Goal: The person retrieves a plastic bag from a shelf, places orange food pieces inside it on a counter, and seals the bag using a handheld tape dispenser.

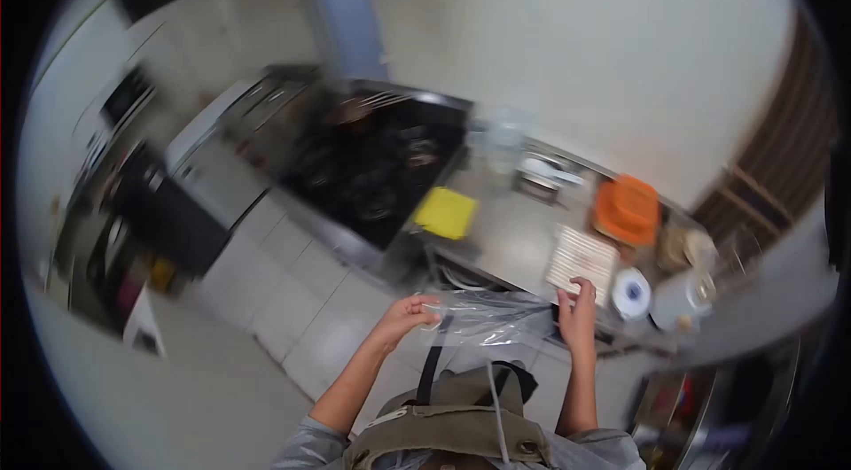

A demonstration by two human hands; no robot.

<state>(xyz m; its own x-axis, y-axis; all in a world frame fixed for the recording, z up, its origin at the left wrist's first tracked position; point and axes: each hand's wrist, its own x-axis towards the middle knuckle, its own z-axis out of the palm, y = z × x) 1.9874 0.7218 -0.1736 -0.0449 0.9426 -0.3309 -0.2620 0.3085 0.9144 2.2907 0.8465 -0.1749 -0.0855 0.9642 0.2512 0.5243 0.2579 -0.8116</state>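
Note:
A clear, crinkled plastic bag [487, 318] is stretched sideways in front of my body, over the apron. My left hand [408, 321] pinches its left end between thumb and fingers. At the other end, my right hand [578, 315] grips the gathered plastic, its fingers pointing up. Just beyond my right hand lies a white ribbed tray or pack [581, 259] on the steel counter; its contents cannot be made out. A white round lid or tub [631, 291] with a blue centre stands to the right of that hand.
A black stove [372, 169] adjoins the steel counter [510, 235] on the left. On the counter are a yellow cloth [447, 212], orange containers [628, 209] and jars [687, 297]. Shelves [691, 399] stand at lower right, with tiled floor [292, 284] at left.

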